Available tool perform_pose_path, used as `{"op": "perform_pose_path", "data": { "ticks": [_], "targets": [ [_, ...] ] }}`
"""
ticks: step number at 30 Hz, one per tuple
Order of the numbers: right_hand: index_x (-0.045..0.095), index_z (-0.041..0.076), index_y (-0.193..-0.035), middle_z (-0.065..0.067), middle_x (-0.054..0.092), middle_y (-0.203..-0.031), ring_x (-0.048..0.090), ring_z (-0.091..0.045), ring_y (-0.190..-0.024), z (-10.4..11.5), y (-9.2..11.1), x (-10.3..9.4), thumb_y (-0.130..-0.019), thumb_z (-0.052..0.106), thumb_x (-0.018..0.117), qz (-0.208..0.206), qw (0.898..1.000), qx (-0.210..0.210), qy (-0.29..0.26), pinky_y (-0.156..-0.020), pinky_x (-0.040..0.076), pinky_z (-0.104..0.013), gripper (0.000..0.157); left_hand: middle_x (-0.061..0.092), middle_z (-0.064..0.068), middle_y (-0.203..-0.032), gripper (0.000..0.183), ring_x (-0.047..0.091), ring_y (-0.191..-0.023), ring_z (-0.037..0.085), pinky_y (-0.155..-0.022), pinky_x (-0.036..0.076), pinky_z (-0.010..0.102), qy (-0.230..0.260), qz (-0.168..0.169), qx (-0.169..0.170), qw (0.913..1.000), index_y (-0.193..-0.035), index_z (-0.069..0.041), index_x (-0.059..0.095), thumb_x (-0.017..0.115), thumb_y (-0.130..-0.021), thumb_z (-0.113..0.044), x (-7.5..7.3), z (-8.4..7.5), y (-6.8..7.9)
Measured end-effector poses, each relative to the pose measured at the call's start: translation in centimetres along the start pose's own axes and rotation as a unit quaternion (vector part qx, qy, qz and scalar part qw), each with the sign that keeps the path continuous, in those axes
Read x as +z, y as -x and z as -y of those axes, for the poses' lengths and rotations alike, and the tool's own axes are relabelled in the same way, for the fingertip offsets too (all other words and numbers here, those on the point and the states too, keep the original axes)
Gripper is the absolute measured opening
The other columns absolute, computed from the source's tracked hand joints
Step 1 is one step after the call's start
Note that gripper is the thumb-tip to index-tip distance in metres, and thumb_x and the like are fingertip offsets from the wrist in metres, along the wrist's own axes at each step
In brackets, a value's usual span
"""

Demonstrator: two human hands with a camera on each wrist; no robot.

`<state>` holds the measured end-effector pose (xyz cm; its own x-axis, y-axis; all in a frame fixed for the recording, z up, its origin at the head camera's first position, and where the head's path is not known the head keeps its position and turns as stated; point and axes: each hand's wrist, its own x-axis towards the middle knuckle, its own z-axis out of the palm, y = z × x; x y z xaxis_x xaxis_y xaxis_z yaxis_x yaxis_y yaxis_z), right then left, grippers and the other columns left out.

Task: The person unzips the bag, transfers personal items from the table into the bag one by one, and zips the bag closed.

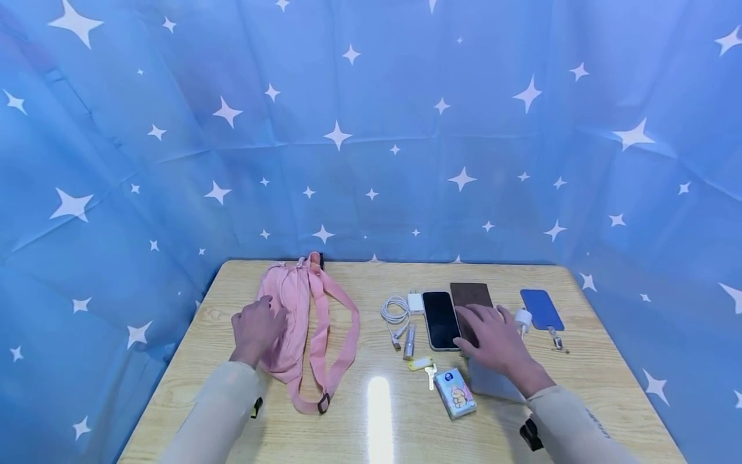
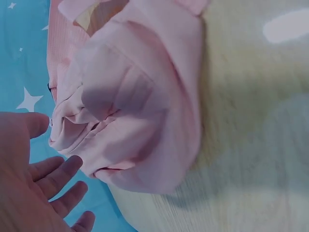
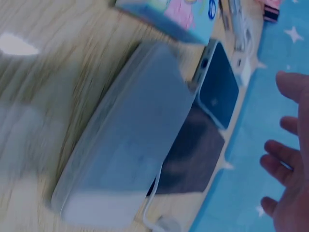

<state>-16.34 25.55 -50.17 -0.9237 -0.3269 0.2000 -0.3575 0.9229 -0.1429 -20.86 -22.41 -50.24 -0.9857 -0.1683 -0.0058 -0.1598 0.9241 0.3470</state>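
A pink strapped bag (image 1: pixel 294 322) lies on the left of the table. My left hand (image 1: pixel 259 330) is at its left side, fingers apart and loosely bent in the left wrist view, nothing held. Whether it touches the fabric I cannot tell. My right hand (image 1: pixel 495 341) hovers with spread fingers over a dark brown flat item (image 1: pixel 471 294) and a pale grey case (image 3: pixel 125 135). Just left of that hand lies a black-screened phone (image 1: pixel 440 319). In the right wrist view the right hand (image 3: pixel 292 154) holds nothing. A white cord (image 3: pixel 153 193) runs beside the case.
Left of the phone are a coiled white cable (image 1: pixel 396 312), a white charger (image 1: pixel 415 303) and a silver tube (image 1: pixel 409 341). Nearer are a yellow tag (image 1: pixel 420 363), a key (image 1: pixel 431 376) and a patterned pack (image 1: pixel 455 393). A blue card holder (image 1: pixel 542 309) lies far right.
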Motion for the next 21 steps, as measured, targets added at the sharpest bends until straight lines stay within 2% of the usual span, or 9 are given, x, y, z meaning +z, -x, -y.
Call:
{"op": "perform_pose_path", "data": {
  "ticks": [5, 10, 13, 21],
  "targets": [
    [0.048, 0.018, -0.142, -0.014, 0.055, -0.136, 0.049, -0.036, -0.127, 1.4, -0.5, 0.8, -0.088, 0.042, 0.067, 0.013, 1.0, -0.002, -0.01, -0.111, 0.022, -0.065, 0.062, 0.063, 0.025, -0.123, 0.056, 0.055, -0.116, 0.045, -0.099, 0.034, 0.065, -0.014, -0.006, -0.012, 0.9998, -0.136, -0.001, 0.049, 0.048, -0.097, -0.042, 0.2, -0.7, -1.3],
    [0.048, 0.018, -0.142, -0.012, 0.056, -0.135, 0.049, -0.035, -0.128, 2.2, -0.7, 1.6, -0.088, 0.043, 0.067, 0.011, 1.0, -0.011, -0.017, -0.112, 0.021, -0.063, 0.062, 0.067, 0.026, -0.108, 0.049, 0.06, -0.106, 0.045, -0.096, 0.037, 0.063, -0.049, -0.024, -0.016, 0.9984, -0.122, 0.002, 0.055, 0.05, -0.098, -0.041, 0.6, -1.1, -2.6],
    [0.048, 0.019, -0.142, -0.011, 0.056, -0.136, 0.049, -0.034, -0.129, 2.6, -0.8, 1.8, -0.087, 0.044, 0.068, 0.018, 1.0, -0.009, -0.019, -0.114, 0.02, -0.063, 0.063, 0.068, 0.026, -0.101, 0.047, 0.062, -0.102, 0.045, -0.095, 0.038, 0.062, -0.062, -0.022, -0.014, 0.9977, -0.115, 0.002, 0.057, 0.049, -0.099, -0.042, 0.9, -1.2, -3.2],
    [0.047, 0.019, -0.144, -0.011, 0.055, -0.137, 0.049, -0.032, -0.13, 3.4, -1.2, 1.9, -0.088, 0.044, 0.067, 0.031, 0.999, 0.001, -0.015, -0.116, 0.017, -0.062, 0.065, 0.068, 0.025, -0.106, 0.043, 0.064, -0.101, 0.045, -0.093, 0.039, 0.062, -0.037, -0.006, -0.018, 0.9992, -0.122, 0.0, 0.057, 0.051, -0.098, -0.037, 1.3, -1.3, -4.5]
  ]
}}
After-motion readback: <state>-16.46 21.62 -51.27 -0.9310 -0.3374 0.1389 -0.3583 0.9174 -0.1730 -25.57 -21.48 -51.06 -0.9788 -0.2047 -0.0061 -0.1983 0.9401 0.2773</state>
